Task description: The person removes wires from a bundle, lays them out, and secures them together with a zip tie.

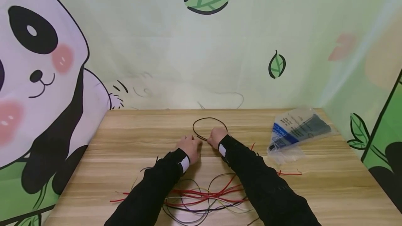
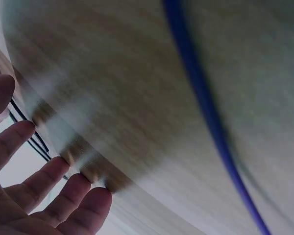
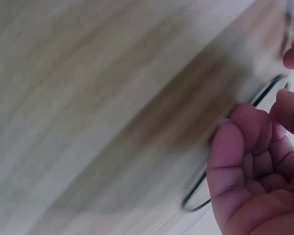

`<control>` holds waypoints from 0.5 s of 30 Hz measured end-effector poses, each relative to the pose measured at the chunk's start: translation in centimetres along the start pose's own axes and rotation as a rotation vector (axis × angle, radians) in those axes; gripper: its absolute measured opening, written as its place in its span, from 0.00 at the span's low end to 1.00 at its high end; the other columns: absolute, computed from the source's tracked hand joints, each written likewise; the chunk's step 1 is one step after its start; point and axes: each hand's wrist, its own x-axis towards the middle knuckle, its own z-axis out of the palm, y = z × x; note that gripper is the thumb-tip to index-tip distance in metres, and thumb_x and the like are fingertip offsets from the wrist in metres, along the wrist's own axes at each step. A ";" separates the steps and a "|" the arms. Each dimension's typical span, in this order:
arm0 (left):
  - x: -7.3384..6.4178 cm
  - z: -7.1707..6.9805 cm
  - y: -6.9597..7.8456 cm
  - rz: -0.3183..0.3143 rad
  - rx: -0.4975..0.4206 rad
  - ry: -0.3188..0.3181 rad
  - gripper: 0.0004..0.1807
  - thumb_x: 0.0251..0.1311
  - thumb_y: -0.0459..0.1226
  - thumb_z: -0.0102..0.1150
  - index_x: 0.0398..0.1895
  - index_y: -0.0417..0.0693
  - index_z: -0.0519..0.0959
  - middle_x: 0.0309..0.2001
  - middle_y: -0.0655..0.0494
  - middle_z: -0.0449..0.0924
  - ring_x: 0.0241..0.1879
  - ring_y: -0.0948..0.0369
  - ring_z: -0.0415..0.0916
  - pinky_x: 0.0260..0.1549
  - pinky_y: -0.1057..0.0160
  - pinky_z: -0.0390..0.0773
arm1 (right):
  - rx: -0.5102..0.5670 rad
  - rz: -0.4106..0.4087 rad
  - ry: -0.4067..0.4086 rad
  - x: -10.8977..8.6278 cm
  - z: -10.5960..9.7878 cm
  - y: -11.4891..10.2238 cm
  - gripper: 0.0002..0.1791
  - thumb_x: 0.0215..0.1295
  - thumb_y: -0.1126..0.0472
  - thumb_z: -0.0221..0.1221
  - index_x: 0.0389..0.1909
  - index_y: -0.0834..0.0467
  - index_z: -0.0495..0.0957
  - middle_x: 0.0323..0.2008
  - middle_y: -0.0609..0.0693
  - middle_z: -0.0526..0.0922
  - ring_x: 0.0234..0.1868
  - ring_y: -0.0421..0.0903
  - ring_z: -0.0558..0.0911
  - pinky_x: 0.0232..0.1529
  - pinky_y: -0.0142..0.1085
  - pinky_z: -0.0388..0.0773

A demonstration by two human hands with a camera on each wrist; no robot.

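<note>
A thin black wire forms a loop on the table beyond both hands, its ends overlapping near the fingers. My right hand grips it at the loop's near right side; in the right wrist view its fingers are curled and the black wire passes behind them. Just left of the wire ends lies my left hand. Its fingers are spread and fairly straight in the left wrist view, their tips at the tabletop, with the black wire close behind them.
A tangle of red, black, white and yellow wires lies under and between the forearms. A blue wire crosses the left wrist view. At the back right is a clear plastic bag with dark contents. A printed curtain stands behind the table.
</note>
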 end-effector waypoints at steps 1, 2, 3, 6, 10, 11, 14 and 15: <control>0.1 0.1 -0.1 -0.001 -0.014 0.003 0.20 0.60 0.39 0.64 0.56 0.50 0.82 0.52 0.42 0.81 0.51 0.45 0.77 0.53 0.52 0.76 | 0.008 -0.005 -0.003 0.0 0.0 0.0 0.26 0.66 0.60 0.61 0.08 0.52 0.64 0.13 0.42 0.66 0.21 0.42 0.68 0.26 0.31 0.63; 0.2 0.2 -0.1 -0.003 -0.032 0.007 0.19 0.61 0.39 0.63 0.55 0.48 0.82 0.52 0.42 0.82 0.52 0.45 0.77 0.54 0.52 0.76 | 0.011 -0.014 -0.002 -0.1 0.0 0.1 0.27 0.67 0.60 0.60 0.08 0.52 0.62 0.12 0.42 0.64 0.20 0.42 0.67 0.25 0.30 0.62; 0.4 0.3 -0.3 -0.011 -0.059 0.008 0.18 0.62 0.39 0.62 0.55 0.47 0.83 0.52 0.42 0.82 0.53 0.45 0.77 0.55 0.52 0.77 | 0.022 -0.019 -0.006 -0.1 -0.1 0.1 0.29 0.68 0.60 0.58 0.07 0.52 0.60 0.11 0.42 0.62 0.19 0.42 0.65 0.24 0.30 0.60; 0.7 0.5 -0.5 -0.034 -0.155 0.037 0.15 0.67 0.40 0.57 0.52 0.43 0.84 0.51 0.42 0.85 0.54 0.46 0.80 0.55 0.51 0.78 | 0.083 -0.032 -0.017 -0.4 -0.1 0.0 0.30 0.72 0.59 0.55 0.07 0.52 0.58 0.10 0.42 0.59 0.16 0.41 0.62 0.21 0.30 0.57; 1.1 0.0 -0.8 -0.096 -0.375 0.062 0.17 0.72 0.41 0.49 0.43 0.40 0.85 0.38 0.45 0.87 0.39 0.51 0.83 0.41 0.57 0.80 | 0.222 -0.054 -0.040 -1.0 -0.2 -0.3 0.28 0.74 0.60 0.54 0.10 0.51 0.61 0.11 0.41 0.60 0.16 0.39 0.62 0.21 0.29 0.56; 1.2 -0.2 -0.8 -0.123 -0.453 0.058 0.18 0.73 0.42 0.47 0.40 0.39 0.85 0.33 0.46 0.86 0.35 0.53 0.82 0.36 0.59 0.78 | 0.254 -0.071 -0.036 -1.2 -0.2 -0.4 0.27 0.73 0.61 0.54 0.10 0.51 0.61 0.11 0.41 0.60 0.16 0.39 0.62 0.21 0.29 0.56; 1.2 -1.1 -0.8 -0.207 -0.668 0.055 0.19 0.70 0.41 0.46 0.34 0.37 0.83 0.25 0.51 0.82 0.26 0.60 0.74 0.27 0.66 0.69 | 0.323 -0.118 -0.047 -1.9 -0.4 -0.6 0.26 0.71 0.64 0.54 0.10 0.51 0.62 0.11 0.41 0.59 0.16 0.39 0.61 0.21 0.29 0.56; 1.2 -1.3 -0.8 -0.240 -0.728 0.049 0.19 0.70 0.41 0.46 0.34 0.36 0.83 0.25 0.51 0.82 0.25 0.61 0.72 0.26 0.68 0.67 | 0.340 -0.134 -0.055 -2.1 -0.4 -0.6 0.27 0.71 0.64 0.54 0.09 0.51 0.61 0.11 0.41 0.59 0.16 0.39 0.60 0.21 0.29 0.55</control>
